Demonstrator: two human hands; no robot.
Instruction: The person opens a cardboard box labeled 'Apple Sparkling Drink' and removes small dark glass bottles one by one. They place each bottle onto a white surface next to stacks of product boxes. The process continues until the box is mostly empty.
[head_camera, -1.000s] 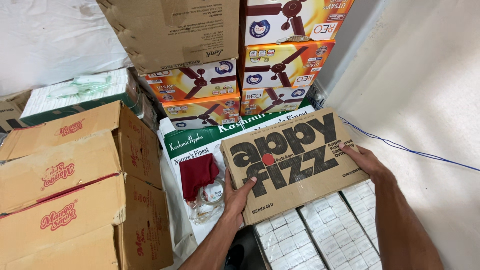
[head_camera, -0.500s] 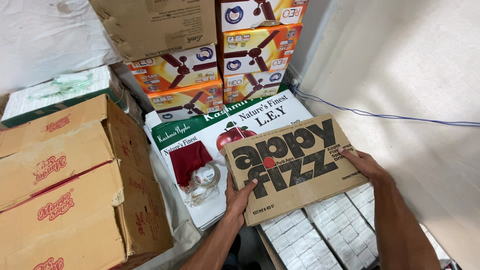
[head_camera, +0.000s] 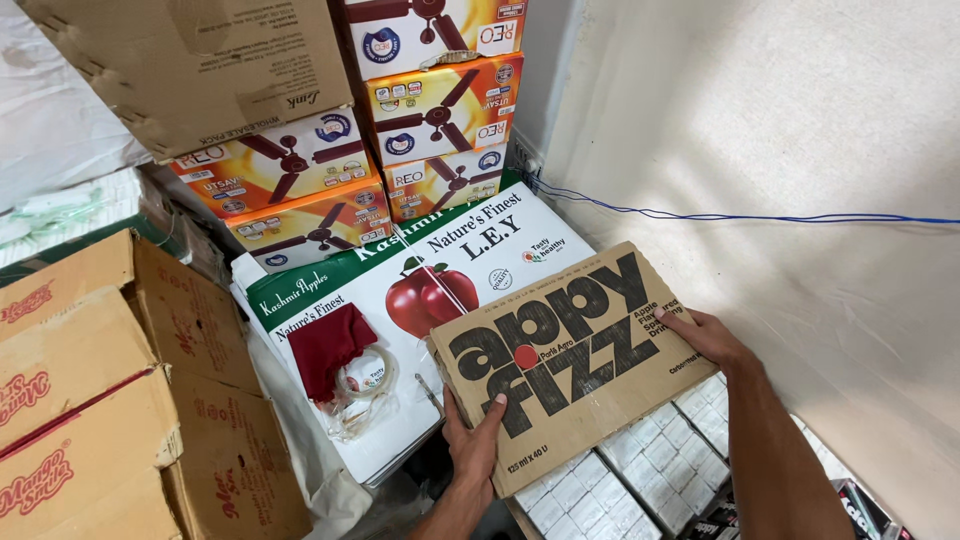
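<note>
Both hands grip a flat brown carton: left hand at its 7 o'clock edge, right hand at 3 o'clock. It sits over white packs, beside the apple box.

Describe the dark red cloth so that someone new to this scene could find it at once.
Find the large white flat carton with a green edge and a red apple picture, lying below the stacked orange boxes. The dark red cloth lies on its left part, beside a tape roll; it is the only soft, crumpled thing there.

Head-worn view looks steeply down; close over stacked cartons.
</note>
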